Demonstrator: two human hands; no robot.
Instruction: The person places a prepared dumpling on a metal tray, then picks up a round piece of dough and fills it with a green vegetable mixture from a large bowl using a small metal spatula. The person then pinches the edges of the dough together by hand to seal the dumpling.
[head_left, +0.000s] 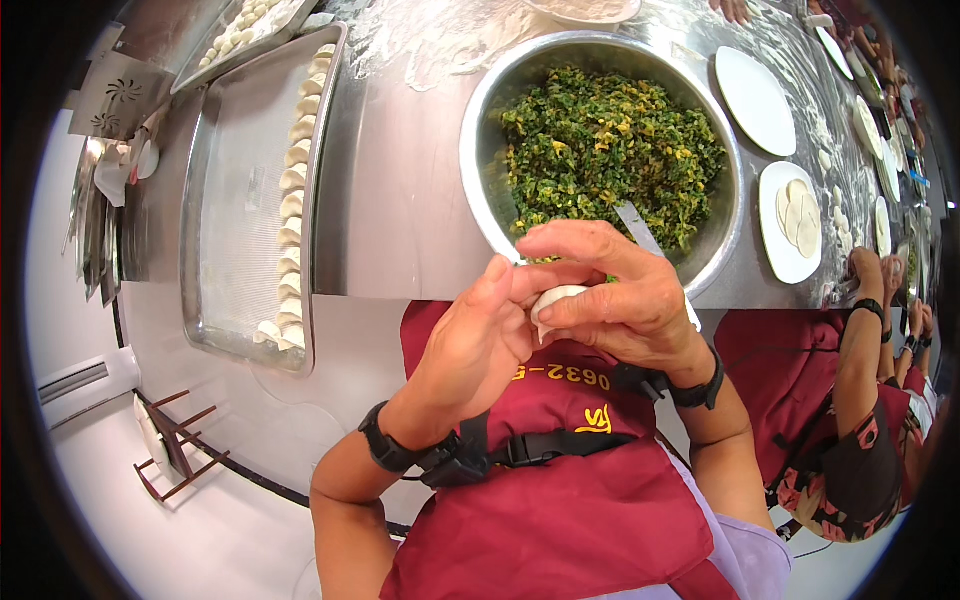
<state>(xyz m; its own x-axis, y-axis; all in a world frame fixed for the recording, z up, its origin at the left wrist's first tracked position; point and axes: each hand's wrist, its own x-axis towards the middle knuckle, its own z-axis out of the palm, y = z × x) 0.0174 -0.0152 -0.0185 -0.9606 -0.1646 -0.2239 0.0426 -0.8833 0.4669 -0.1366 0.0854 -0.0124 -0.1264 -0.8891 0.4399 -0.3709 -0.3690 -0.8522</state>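
A pale dough dumpling (553, 306) is pinched between my two hands at the near rim of a large steel bowl. My left hand (480, 337) cups its left side with bent fingers. My right hand (619, 296) presses its thumb along the dumpling's front; the fingers arch over the top. Chopped green and yellow filling (611, 150) lies in the steel bowl (476, 180). A flat metal spatula (637, 227) leans in the filling, its middle hidden behind my right hand; its white handle end shows past the rim. I cannot tell whether my right hand touches it.
On the left, a metal tray (240, 202) bears a column of folded dumplings (295, 176) along its right side. Round wrappers (799, 217) lie on a white plate (772, 255). Another white plate (754, 101) sits behind it. A co-worker's arm (862, 337) reaches over the floury table at right.
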